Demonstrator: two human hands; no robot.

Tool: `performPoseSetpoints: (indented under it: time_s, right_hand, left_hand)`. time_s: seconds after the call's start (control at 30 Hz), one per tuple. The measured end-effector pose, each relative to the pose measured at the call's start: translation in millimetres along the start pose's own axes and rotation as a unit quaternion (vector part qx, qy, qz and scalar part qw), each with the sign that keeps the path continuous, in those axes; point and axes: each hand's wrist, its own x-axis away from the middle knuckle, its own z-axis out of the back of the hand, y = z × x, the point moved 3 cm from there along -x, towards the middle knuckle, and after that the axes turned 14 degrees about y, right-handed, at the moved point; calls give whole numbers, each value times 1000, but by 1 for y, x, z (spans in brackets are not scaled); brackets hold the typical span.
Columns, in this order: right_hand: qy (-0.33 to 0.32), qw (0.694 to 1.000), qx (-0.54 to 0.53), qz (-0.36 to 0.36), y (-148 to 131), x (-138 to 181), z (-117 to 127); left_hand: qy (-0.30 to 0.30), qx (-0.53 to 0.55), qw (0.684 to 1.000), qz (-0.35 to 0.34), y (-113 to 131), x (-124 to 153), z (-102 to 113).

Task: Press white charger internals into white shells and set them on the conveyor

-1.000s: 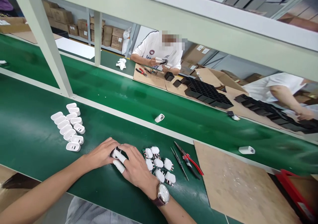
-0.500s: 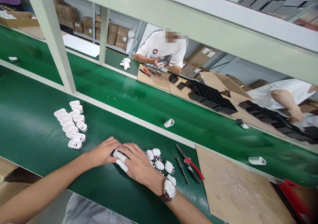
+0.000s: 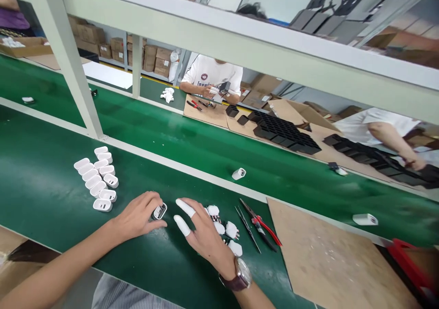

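Note:
My left hand rests on the green bench with its fingers round a white charger housing. The housing's open end faces up and dark and metallic parts show inside. Just right of it, my right hand is open and holds nothing, with white finger cots on two digits. Partly behind the right hand lie several white plug heads with circuit boards. Left of my hands, several empty white housings stand in slanted rows. Tweezers and red-handled pliers lie beyond the plug pieces.
A brown board covers the bench at right. Past a pale rail, the green conveyor carries a few white chargers. A frame post rises at left. Across the conveyor a co-worker handles a dark part near black trays.
My right hand has come off the charger housing and moved slightly right, its fingers spreading. The left hand stays at the housing, whose open end is now uncovered. The view has shifted slightly.

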Motion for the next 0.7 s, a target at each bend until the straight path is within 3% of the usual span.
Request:
performPoseSetpoints:
  time_s: [0.1, 0.23, 0.37, 0.43, 0.5, 0.57, 0.63, 0.7]
  right_hand:
    - [20, 1000, 13, -3, 4, 12, 7]
    - [52, 999, 13, -6, 6, 23, 13]
    - [52, 999, 10, -15, 5, 31, 12]
    - [26, 999, 16, -22, 2, 33, 6]
    - [3, 999, 16, -35, -2, 33, -3]
    - [3, 999, 3, -50, -6, 31, -10]
    - [21, 998, -19, -63, -10, 28, -14]
    - [41, 996, -35, -71, -11, 25, -15]
  left_hand:
    - [22, -40, 997, -58, 12, 2, 2]
    - [42, 0, 998, -53, 20, 5, 4]
    - [50, 75, 996, 23, 14, 5, -1]
    - [58, 148, 979, 124, 8, 2, -5]
    - [63, 271, 919, 279, 4, -1, -10]
    - [57, 412, 805, 423, 7, -3, -17]
    - [53, 516, 692, 502, 15, -5, -23]
    - [56, 565, 628, 532, 24, -6, -26]
